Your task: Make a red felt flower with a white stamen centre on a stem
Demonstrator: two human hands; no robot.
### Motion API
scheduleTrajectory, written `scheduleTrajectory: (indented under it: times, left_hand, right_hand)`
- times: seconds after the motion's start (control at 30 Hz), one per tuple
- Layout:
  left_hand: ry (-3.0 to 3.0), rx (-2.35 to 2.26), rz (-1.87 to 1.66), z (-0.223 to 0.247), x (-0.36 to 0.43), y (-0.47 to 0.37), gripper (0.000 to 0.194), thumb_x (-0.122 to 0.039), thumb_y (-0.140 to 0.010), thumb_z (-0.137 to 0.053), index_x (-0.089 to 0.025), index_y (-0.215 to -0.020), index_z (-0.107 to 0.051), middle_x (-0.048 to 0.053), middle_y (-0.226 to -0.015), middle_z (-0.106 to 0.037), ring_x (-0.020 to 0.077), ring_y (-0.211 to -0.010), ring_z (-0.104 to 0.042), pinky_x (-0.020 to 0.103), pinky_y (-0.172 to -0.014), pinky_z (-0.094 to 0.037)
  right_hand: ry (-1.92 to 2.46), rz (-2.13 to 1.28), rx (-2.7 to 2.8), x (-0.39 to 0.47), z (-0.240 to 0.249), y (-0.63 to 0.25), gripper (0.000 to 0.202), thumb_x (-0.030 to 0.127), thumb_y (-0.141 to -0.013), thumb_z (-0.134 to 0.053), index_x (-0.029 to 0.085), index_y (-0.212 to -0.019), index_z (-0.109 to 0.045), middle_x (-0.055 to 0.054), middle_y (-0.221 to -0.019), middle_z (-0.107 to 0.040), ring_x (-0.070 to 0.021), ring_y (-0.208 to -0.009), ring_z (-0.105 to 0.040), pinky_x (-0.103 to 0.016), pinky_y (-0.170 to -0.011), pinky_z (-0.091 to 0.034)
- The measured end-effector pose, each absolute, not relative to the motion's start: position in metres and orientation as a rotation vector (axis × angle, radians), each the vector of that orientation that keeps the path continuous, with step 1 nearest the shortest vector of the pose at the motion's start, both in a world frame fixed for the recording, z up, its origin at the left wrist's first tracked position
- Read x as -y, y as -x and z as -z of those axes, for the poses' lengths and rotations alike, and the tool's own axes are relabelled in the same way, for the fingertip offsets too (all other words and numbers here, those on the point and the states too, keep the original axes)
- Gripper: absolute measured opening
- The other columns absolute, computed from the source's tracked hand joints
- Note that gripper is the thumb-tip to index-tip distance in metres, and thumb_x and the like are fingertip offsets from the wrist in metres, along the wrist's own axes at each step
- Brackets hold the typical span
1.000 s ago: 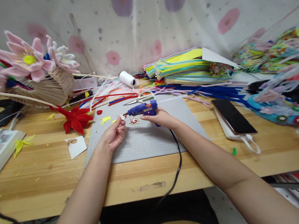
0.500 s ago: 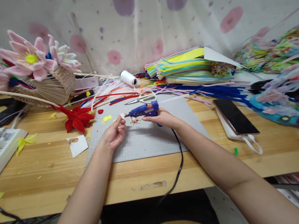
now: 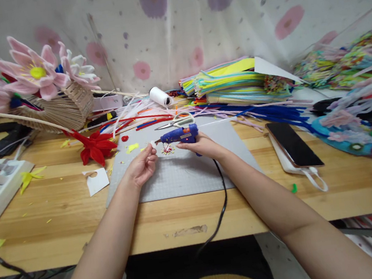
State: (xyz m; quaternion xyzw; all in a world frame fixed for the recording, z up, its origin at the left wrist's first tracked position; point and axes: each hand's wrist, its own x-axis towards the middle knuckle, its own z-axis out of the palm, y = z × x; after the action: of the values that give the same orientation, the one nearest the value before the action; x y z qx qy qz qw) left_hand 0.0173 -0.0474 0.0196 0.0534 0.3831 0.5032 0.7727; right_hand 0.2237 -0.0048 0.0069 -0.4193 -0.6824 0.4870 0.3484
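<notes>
My right hand [image 3: 203, 145] is wrapped round a blue hot glue gun [image 3: 179, 135], whose nozzle points left. A clear glue stick [image 3: 218, 122] juts from its back end. Between the fingertips of my left hand [image 3: 144, 166] is a small white piece [image 3: 153, 144], right at the nozzle; whether they touch I cannot tell. Just below the gun, a small flower centre with yellow-tipped stamens [image 3: 167, 149] lies on the grey cutting mat [image 3: 184, 176]. White-handled scissors [image 3: 183, 120] rest behind the gun. Yellow scraps [image 3: 132, 147] and a red disc [image 3: 125, 139] lie to the left.
A red fuzzy flower [image 3: 97, 147] and a cut white card [image 3: 97, 182] lie left of the mat. Pipe cleaner bundles [image 3: 229, 80] and a thread spool [image 3: 159, 96] line the back. A phone [image 3: 293, 144] sits at right. The gun's black cord [image 3: 223, 203] runs over the front edge.
The glue gun has shifted very slightly right, its nozzle still by the white piece. Both hands keep their grip, and the view has moved a little.
</notes>
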Motion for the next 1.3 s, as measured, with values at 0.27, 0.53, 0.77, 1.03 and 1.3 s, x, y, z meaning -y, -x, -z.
scheduleTrajectory:
  times: [0.27, 0.53, 0.77, 1.03, 1.3]
  left_hand:
    - [-0.184, -0.843, -1.090, -0.0154, 0.0477, -0.0165, 0.023, -0.018, -0.094, -0.038, -0.011, -0.076, -0.050, -0.003, -0.060, -0.047, -0.0010, -0.037, -0.042, 0.004, -0.031, -0.034]
    - [-0.209, -0.846, -1.083, -0.0149, 0.0467, -0.0174, 0.022, -0.016, -0.094, -0.038, -0.011, -0.078, -0.052, -0.003, -0.059, -0.048, -0.0007, -0.037, -0.043, 0.004, -0.031, -0.035]
    - [-0.152, -0.872, -1.086, -0.0163, 0.0467, -0.0181, 0.026, -0.021, -0.094, -0.040, -0.010, -0.073, -0.051, -0.004, -0.057, -0.045, -0.0009, -0.035, -0.042, 0.005, -0.031, -0.036]
    - [-0.119, -0.843, -1.086, -0.0163, 0.0461, -0.0178, 0.028, -0.023, -0.094, -0.038, -0.010, -0.072, -0.050, -0.004, -0.055, -0.045, -0.0010, -0.036, -0.042, 0.004, -0.032, -0.036]
    - [-0.076, -0.801, -1.094, -0.0173, 0.0464, -0.0161, 0.019, -0.023, -0.093, -0.043, -0.011, -0.082, -0.052, -0.005, -0.057, -0.045, -0.0012, -0.037, -0.041, 0.003, -0.033, -0.036]
  right_hand:
    - [1.108, -1.283, 1.775, 0.0052, -0.0072, -0.2243, 0.046, 0.050, -0.064, -0.072, 0.019, -0.098, -0.068, -0.002, -0.089, -0.067, -0.0144, -0.077, -0.056, -0.029, -0.075, -0.045]
    - [1.093, -1.294, 1.767, 0.0068, -0.0106, -0.2222, 0.042, 0.049, -0.064, -0.072, 0.019, -0.094, -0.067, -0.001, -0.080, -0.064, -0.0127, -0.071, -0.052, -0.027, -0.068, -0.042]
    - [1.084, -1.322, 1.772, 0.0091, -0.0141, -0.2221, 0.041, 0.049, -0.063, -0.072, 0.018, -0.089, -0.066, 0.001, -0.070, -0.057, -0.0114, -0.065, -0.047, -0.027, -0.063, -0.040]
    - [1.072, -1.334, 1.805, 0.0102, -0.0162, -0.2227, 0.041, 0.050, -0.062, -0.072, 0.018, -0.087, -0.065, 0.000, -0.071, -0.057, -0.0115, -0.065, -0.046, -0.026, -0.061, -0.039]
    - [1.102, -1.337, 1.823, 0.0084, -0.0163, -0.2267, 0.038, 0.047, -0.063, -0.072, 0.018, -0.086, -0.065, 0.001, -0.066, -0.055, -0.0115, -0.064, -0.046, -0.027, -0.061, -0.039]
